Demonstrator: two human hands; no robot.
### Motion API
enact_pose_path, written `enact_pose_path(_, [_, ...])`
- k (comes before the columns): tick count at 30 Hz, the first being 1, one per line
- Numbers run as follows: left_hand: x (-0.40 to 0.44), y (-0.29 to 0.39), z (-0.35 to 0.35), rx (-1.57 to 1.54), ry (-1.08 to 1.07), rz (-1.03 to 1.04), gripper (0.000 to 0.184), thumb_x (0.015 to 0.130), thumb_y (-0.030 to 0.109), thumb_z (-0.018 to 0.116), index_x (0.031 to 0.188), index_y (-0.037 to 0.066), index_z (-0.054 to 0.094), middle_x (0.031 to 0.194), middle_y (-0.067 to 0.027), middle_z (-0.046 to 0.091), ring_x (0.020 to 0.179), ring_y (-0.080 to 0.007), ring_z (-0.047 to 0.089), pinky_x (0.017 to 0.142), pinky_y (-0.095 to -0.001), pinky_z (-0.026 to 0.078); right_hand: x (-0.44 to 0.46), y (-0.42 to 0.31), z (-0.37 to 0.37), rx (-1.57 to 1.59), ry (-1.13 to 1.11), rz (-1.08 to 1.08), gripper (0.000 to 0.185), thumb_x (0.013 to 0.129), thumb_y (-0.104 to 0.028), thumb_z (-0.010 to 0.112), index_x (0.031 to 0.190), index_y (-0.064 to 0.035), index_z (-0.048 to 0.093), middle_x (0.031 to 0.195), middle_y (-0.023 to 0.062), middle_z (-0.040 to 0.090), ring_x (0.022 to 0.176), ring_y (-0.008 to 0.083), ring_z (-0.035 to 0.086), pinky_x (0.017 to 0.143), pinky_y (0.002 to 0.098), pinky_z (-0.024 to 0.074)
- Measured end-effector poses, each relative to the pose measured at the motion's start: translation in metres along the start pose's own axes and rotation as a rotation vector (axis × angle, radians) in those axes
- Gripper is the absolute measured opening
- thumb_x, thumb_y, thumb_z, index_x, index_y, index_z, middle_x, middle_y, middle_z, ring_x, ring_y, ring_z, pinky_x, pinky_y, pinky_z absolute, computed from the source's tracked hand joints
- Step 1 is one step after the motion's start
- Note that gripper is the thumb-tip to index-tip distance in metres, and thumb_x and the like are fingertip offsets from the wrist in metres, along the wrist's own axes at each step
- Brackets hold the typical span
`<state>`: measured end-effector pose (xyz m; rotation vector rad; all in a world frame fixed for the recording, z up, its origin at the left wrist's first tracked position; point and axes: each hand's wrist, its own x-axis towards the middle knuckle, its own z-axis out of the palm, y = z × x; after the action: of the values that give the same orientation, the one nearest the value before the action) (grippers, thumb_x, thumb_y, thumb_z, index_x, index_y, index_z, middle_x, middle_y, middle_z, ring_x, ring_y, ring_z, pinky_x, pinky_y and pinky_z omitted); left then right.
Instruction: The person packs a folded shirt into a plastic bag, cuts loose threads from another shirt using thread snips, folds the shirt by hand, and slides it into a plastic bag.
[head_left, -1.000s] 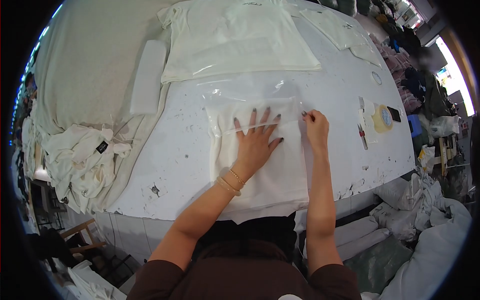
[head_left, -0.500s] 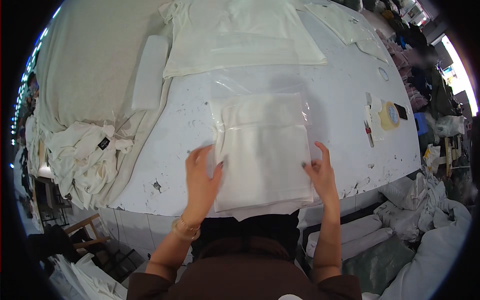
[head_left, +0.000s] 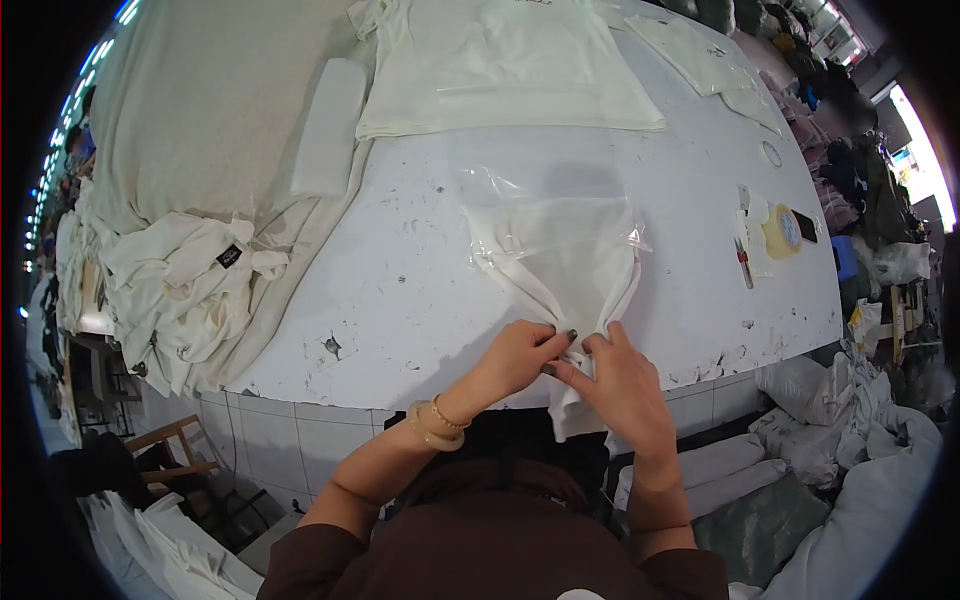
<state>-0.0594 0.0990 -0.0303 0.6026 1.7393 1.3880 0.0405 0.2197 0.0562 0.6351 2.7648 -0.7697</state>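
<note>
A folded white garment (head_left: 592, 275) lies in front of me, its far end inside a clear plastic bag (head_left: 490, 183). Both sides of the garment are drawn together into a narrow bunch near the table's front edge. On that bunch my left hand (head_left: 515, 360) is closed, thumb and fingers pinching the fabric. My right hand (head_left: 628, 392) grips it from the other side, close to the left. The near end of the cloth hangs below my hands over the edge. How the cloth is bunched between the fingers is partly hidden.
A white shirt (head_left: 510, 75) is spread at the back of the white table (head_left: 400, 260). To the left are beige fabric (head_left: 215, 120), a white block-shaped roll (head_left: 330, 125) and a crumpled white garment (head_left: 180, 280). Tape (head_left: 782, 232), a phone (head_left: 804, 226) and a red-handled tool (head_left: 743, 258) lie right.
My hands have come inward from beside the flat garment and closed on it. Its near part has gone from a flat rectangle to a gathered bunch.
</note>
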Motion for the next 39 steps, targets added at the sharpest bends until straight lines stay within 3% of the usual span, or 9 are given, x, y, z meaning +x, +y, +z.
enact_pose_path(6, [-0.022, 0.011, -0.032, -0.001, -0.024, -0.127, 0.047, 0.095, 0.037, 0.049, 0.070, 0.000, 0.066, 0.055, -0.0044, 0.055, 0.053, -0.0119, 0.051, 0.054, -0.0290, 0.043, 0.008, 0.030, 0.019, -0.168, 0.079, -0.076, 0.022, 0.074, -0.021, 0.065, 0.081, 0.0000, 0.063, 0.085, 0.0157, 0.053, 0.074, 0.0368, 0.059, 0.067, 0.0450, 0.0461])
enact_pose_path(10, [-0.009, -0.017, -0.082, -0.287, 0.493, -0.187, 0.039, 0.096, 0.035, 0.050, 0.082, 0.001, 0.064, 0.063, -0.0018, 0.057, 0.054, -0.0072, 0.050, 0.051, -0.0225, 0.040, 0.006, 0.031, 0.009, -0.079, 0.092, -0.077, 0.019, 0.071, -0.018, 0.063, 0.074, -0.0001, 0.061, 0.079, 0.0148, 0.052, 0.071, 0.0365, 0.059, 0.064, 0.0454, 0.0454])
enact_pose_path(15, [-0.007, -0.040, -0.040, -0.297, 0.217, -0.063, 0.024, 0.094, 0.020, 0.051, 0.080, 0.004, 0.062, 0.060, 0.0057, 0.045, 0.055, -0.0030, 0.037, 0.050, -0.0209, 0.030, 0.015, 0.030, -0.007, -0.053, 0.152, -0.171, 0.020, 0.068, -0.019, 0.064, 0.074, -0.0002, 0.059, 0.079, 0.0136, 0.052, 0.071, 0.0354, 0.058, 0.063, 0.0439, 0.0455])
enact_pose_path(21, [-0.060, 0.013, -0.003, -0.267, -0.543, -0.408, 0.033, 0.100, 0.023, 0.043, 0.091, 0.000, 0.064, 0.069, -0.0040, 0.063, 0.061, -0.0103, 0.060, 0.057, -0.0235, 0.048, 0.017, 0.063, -0.026, -0.163, 0.057, -0.365, 0.021, 0.064, -0.016, 0.068, 0.081, -0.0049, 0.061, 0.084, 0.0088, 0.052, 0.078, 0.0295, 0.057, 0.068, 0.0405, 0.0460])
enact_pose_path(23, [-0.058, 0.058, -0.012, -0.172, -0.545, -0.222, 0.027, 0.099, 0.018, 0.044, 0.092, 0.001, 0.064, 0.068, -0.0042, 0.062, 0.060, -0.0102, 0.060, 0.058, -0.0257, 0.049, 0.015, 0.063, -0.030, -0.197, 0.018, -0.424, 0.021, 0.064, -0.015, 0.068, 0.082, -0.0059, 0.061, 0.084, 0.0076, 0.052, 0.080, 0.0276, 0.057, 0.070, 0.0394, 0.0456])
enact_pose_path(28, [0.076, 0.048, -0.055, 0.982, 0.492, 0.455, 0.022, 0.088, 0.021, 0.058, 0.102, 0.005, 0.064, 0.096, -0.0115, 0.066, 0.091, -0.0301, 0.062, 0.078, -0.0415, 0.048, 0.013, 0.060, -0.030, -0.241, -0.030, -0.449, 0.023, 0.063, -0.014, 0.071, 0.082, -0.0061, 0.060, 0.085, 0.0062, 0.053, 0.083, 0.0245, 0.056, 0.073, 0.0376, 0.0443])
enact_pose_path(30, [0.124, 0.044, -0.079, 1.156, 0.217, 0.060, 0.021, 0.083, 0.026, 0.063, 0.094, 0.009, 0.068, 0.088, -0.0082, 0.068, 0.087, -0.0280, 0.063, 0.076, -0.0402, 0.048, 0.011, 0.061, -0.028, -0.248, -0.008, -0.466, 0.021, 0.063, -0.014, 0.071, 0.079, -0.0065, 0.060, 0.085, 0.0057, 0.054, 0.081, 0.0237, 0.057, 0.071, 0.0373, 0.0444])
enact_pose_path(33, [0.153, 0.054, -0.067, 1.009, -0.049, 0.068, 0.019, 0.078, 0.030, 0.066, 0.084, 0.013, 0.070, 0.078, -0.0054, 0.069, 0.082, -0.0267, 0.065, 0.077, -0.0410, 0.048, 0.012, 0.059, -0.021, -0.225, 0.065, -0.460, 0.019, 0.064, -0.013, 0.071, 0.077, -0.0066, 0.060, 0.087, 0.0054, 0.055, 0.080, 0.0230, 0.058, 0.069, 0.0373, 0.0449])
enact_pose_path(39, [0.136, 0.062, 0.029, 0.959, -0.110, 0.594, 0.010, 0.083, 0.017, 0.062, 0.079, 0.012, 0.069, 0.077, -0.0035, 0.067, 0.088, -0.0228, 0.062, 0.098, -0.0567, 0.031, 0.026, 0.038, 0.004, -0.126, 0.225, -0.387, 0.015, 0.067, -0.013, 0.067, 0.079, -0.0048, 0.061, 0.091, 0.0070, 0.057, 0.079, 0.0253, 0.059, 0.068, 0.0388, 0.0471])
